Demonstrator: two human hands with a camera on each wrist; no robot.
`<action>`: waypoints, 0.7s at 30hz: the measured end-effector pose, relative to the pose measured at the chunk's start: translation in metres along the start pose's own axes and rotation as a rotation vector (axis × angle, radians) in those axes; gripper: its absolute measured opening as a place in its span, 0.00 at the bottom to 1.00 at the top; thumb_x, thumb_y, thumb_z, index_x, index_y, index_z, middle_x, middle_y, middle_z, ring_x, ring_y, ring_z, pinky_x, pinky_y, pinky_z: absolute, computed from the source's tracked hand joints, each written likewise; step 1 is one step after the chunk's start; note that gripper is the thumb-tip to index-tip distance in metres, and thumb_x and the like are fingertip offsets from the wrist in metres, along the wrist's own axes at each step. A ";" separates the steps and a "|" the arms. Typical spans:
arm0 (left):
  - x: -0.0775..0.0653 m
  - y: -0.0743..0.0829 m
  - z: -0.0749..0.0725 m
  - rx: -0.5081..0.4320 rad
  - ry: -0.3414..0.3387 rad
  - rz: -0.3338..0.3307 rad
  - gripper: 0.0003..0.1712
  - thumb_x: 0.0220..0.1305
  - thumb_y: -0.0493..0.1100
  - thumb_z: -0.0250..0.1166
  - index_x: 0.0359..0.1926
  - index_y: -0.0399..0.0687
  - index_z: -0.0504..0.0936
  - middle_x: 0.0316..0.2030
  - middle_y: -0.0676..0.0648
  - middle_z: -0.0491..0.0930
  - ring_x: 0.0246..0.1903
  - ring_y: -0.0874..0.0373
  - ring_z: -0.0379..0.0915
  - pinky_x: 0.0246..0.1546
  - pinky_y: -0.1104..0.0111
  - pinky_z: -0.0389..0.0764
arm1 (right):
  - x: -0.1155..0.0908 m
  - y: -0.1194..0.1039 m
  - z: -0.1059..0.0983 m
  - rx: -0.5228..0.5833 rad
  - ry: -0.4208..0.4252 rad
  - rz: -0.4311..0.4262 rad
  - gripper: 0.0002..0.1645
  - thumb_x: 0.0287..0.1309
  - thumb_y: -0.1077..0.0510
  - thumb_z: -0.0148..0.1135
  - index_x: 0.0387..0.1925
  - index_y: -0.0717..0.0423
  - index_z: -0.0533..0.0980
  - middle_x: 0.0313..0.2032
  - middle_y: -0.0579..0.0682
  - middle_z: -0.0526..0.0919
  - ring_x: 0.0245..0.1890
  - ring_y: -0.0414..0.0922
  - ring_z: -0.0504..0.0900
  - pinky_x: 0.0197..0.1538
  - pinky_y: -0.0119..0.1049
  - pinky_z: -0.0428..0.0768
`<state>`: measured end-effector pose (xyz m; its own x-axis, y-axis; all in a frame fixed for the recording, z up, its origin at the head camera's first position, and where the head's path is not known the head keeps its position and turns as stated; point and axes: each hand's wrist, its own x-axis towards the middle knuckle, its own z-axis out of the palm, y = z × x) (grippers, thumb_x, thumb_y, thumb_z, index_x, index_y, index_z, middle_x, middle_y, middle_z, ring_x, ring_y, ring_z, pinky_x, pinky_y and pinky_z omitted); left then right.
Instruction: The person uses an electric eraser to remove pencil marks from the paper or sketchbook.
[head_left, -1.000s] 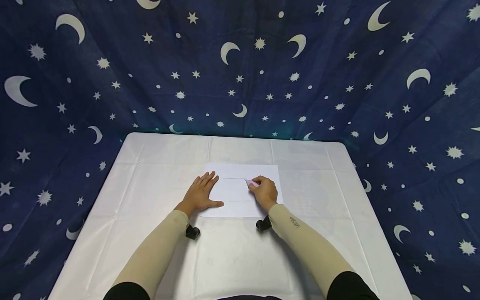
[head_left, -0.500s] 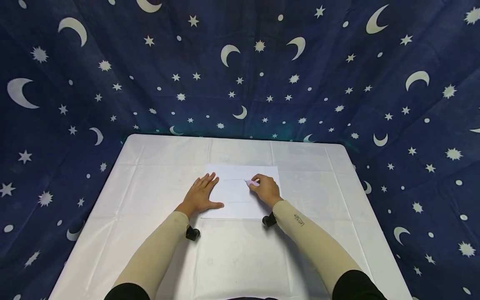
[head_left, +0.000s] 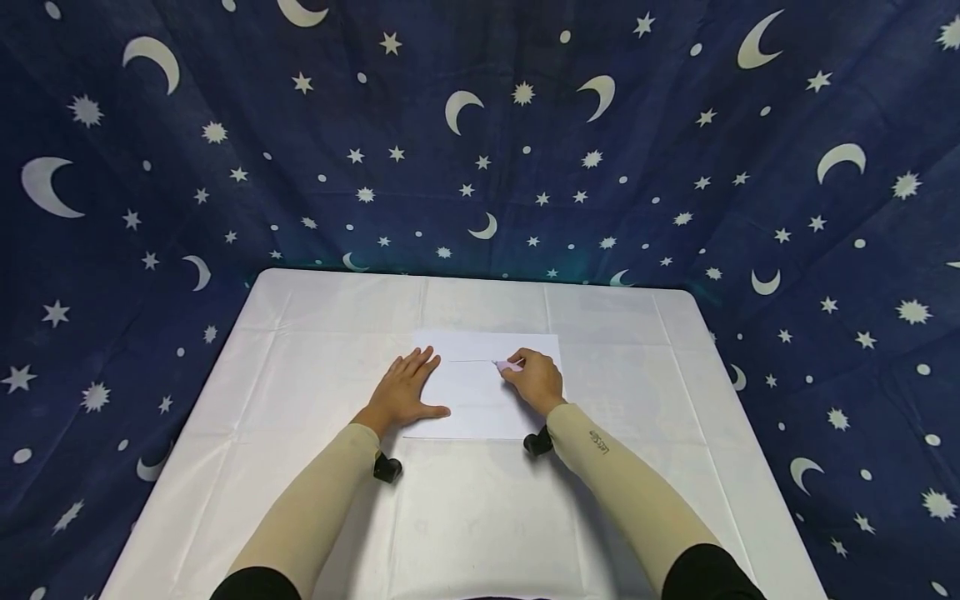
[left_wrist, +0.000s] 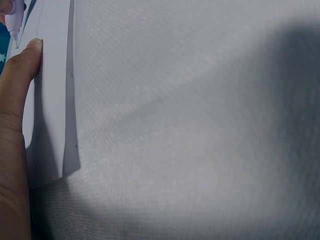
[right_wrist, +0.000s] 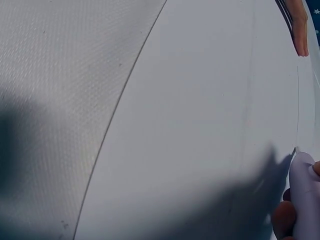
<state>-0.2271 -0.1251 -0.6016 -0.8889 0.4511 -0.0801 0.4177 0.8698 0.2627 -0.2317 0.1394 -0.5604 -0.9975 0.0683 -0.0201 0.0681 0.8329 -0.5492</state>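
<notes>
Table (head_left: 480, 508) is stretching between the sleeves (head_left: 315, 508) to the near edge of the paper (head_left: 472, 390) | left hand (head_left: 401, 393) is resting, fingers spread, across the paper's left edge | right hand (head_left: 536, 382) is pinching the pen (right_wrist: 304, 195), tip meeting a line's (head_left: 468, 361) right end | starry curtain (head_left: 420, 183) is hanging beyond the table

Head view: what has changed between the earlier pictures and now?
The right grip has shifted slightly right and away from the person; nothing was taken hold of or let go. As before: the lilac pen in it, tip at the right end of the thin line, and the left grip spread at the left edge of the paper.
</notes>
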 end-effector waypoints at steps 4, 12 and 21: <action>0.000 0.001 0.000 0.009 -0.005 -0.005 0.63 0.37 0.84 0.47 0.70 0.55 0.45 0.69 0.52 0.37 0.67 0.57 0.27 0.64 0.57 0.33 | 0.000 0.001 0.002 0.011 0.012 -0.001 0.13 0.42 0.48 0.68 0.33 0.45 0.81 0.29 0.43 0.80 0.27 0.42 0.76 0.28 0.35 0.72; 0.000 0.002 0.000 -0.009 0.000 -0.008 0.63 0.38 0.83 0.48 0.70 0.55 0.45 0.69 0.52 0.38 0.67 0.56 0.28 0.64 0.57 0.33 | -0.001 0.001 0.004 0.020 0.018 -0.006 0.14 0.41 0.49 0.69 0.34 0.47 0.82 0.28 0.43 0.79 0.25 0.41 0.74 0.26 0.34 0.71; -0.002 0.003 -0.004 -0.013 -0.004 0.003 0.62 0.39 0.82 0.50 0.70 0.54 0.46 0.69 0.51 0.38 0.67 0.56 0.29 0.64 0.57 0.33 | -0.004 0.004 -0.003 0.036 0.058 0.006 0.14 0.39 0.52 0.69 0.33 0.50 0.82 0.26 0.44 0.80 0.24 0.42 0.75 0.27 0.36 0.72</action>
<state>-0.2252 -0.1240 -0.5969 -0.8869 0.4545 -0.0831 0.4179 0.8657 0.2756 -0.2275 0.1439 -0.5600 -0.9941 0.1055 0.0246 0.0718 0.8120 -0.5792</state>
